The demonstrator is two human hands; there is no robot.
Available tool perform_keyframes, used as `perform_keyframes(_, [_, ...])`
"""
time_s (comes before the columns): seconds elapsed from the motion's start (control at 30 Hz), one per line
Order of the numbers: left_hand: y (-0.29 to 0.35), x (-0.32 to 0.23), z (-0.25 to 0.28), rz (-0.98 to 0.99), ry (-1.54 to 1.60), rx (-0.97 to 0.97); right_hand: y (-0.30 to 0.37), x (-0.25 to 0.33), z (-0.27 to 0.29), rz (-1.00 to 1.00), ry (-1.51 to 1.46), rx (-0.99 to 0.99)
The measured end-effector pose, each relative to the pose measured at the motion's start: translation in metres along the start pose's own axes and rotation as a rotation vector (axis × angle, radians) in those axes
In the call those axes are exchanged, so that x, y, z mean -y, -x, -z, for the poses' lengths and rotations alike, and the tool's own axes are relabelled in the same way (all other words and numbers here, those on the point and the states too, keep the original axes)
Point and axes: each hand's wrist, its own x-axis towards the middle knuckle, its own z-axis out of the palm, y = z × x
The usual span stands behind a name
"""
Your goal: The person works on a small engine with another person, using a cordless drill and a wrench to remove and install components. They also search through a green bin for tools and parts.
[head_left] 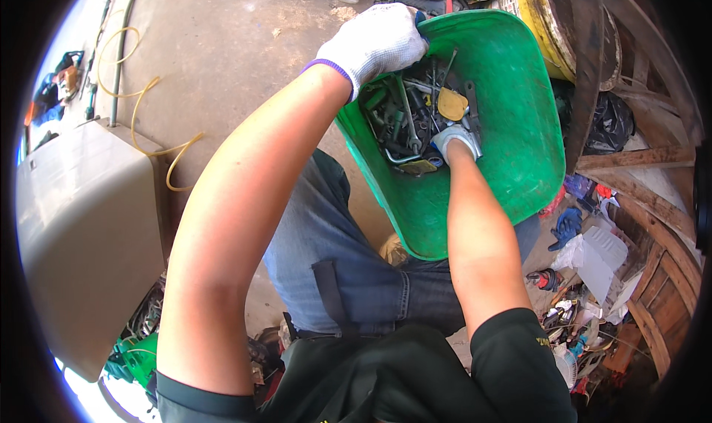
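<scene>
A green plastic bin (512, 126) is tilted toward me over my legs, its opening facing up. My left hand (378, 43), in a white knit glove with a dark palm, is closed over the bin's far left rim. Deep in the bin, my gloved right hand (457, 137) reaches into a heap of hand tools; its fingers are mostly hidden. Beside it are a dark flat metal tool (472, 106) and a tan piece with a rounded edge (452, 104). A wrench (409, 119) and an L-shaped bar (401, 158) lie in the heap.
On the left stands a large grey-white cabinet (89, 223), with a yellow hose (145, 97) on the concrete behind it. At the far right are a dirty yellow bucket (538, 22) and wooden frames (653, 156). Mixed scrap and a blue glove (567, 226) litter the right side.
</scene>
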Motion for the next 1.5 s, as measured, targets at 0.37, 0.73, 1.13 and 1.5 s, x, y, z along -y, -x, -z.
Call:
perform_keyframes(0.37, [-0.006,0.008,-0.008,-0.043,-0.069,-0.033,0.09,-0.021,0.17,0.394,0.09,0.111])
perform_keyframes(0.73, [-0.006,0.011,-0.009,-0.044,-0.107,0.002,0.173,-0.118,0.092,0.563,-1.165,-0.417])
perform_keyframes(1.13, [0.0,0.001,-0.003,0.031,-0.001,0.023,0.173,-0.114,0.085,0.606,-1.249,-0.602])
perform_keyframes(1.5, [0.004,-0.007,0.002,0.009,-0.019,0.003,0.169,-0.114,0.084,0.575,-1.123,-0.602])
